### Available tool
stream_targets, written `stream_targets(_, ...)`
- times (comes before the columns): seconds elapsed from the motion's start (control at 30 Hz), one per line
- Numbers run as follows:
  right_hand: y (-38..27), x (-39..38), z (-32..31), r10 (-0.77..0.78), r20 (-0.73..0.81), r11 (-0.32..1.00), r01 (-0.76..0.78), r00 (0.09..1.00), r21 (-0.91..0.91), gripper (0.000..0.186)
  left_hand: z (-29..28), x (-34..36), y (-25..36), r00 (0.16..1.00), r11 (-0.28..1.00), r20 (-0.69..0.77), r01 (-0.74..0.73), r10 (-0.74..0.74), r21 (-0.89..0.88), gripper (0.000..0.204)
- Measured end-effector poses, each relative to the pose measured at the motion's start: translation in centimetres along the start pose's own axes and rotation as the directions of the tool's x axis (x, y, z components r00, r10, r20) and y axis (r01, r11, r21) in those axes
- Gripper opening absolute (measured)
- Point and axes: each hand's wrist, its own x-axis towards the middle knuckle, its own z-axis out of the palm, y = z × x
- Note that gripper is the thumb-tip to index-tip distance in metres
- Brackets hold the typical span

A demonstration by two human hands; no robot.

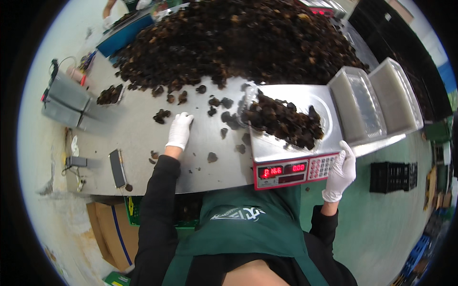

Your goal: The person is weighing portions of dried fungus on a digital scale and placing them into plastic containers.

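Note:
My left hand, in a white glove, rests low over the metal table, fingers bunched together; anything between them is hidden. Beside it lie loose pieces of dark brown wood ear mushroom. A clear plastic tray filled with the same mushrooms sits on the scale, which has a red front with lit digits. At the scale's right front corner is my right hand, also white-gloved, its fingers stretched out against the edge and holding nothing I can see.
A large mushroom heap covers the table's far side. Stacked clear trays stand right of the scale. Toward the left are a small filled tray, grey upright boxes and a phone. Black crates stand on the floor at right.

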Motion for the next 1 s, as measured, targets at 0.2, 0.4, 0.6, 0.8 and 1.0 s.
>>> stream_targets(0.2,2.0,-1.4,-0.1,0.009,0.020,0.999,-0.008,1.000,-0.051,0.019,-1.0,0.6,1.5,0.999,0.862,0.005,0.040,-0.043,-0.505,0.031)
stream_targets(0.4,1.1,-1.1,0.0,0.005,0.030,1.000,-0.004,1.000,-0.014,0.019,-7.3,3.8,11.0,0.997,0.484,-0.016,0.022,-0.075,-0.875,0.032)
stream_targets(0.6,0.8,-1.5,0.0,0.039,0.066,0.999,-0.041,0.997,0.023,0.019,-10.1,6.0,21.9,0.803,0.640,-0.325,-0.595,0.500,-0.487,0.027)
stream_targets(0.8,1.2,-1.8,-0.7,0.049,0.071,0.999,-0.050,0.996,0.015,0.018,-9.9,6.3,22.8,0.765,0.633,-0.254,-0.636,0.591,-0.441,0.028)
stream_targets(1.0,1.5,-1.8,-0.7,0.046,0.055,0.999,-0.048,0.997,0.025,0.018,-9.8,4.8,15.0,0.961,0.730,-0.206,-0.273,0.182,-0.627,0.025)
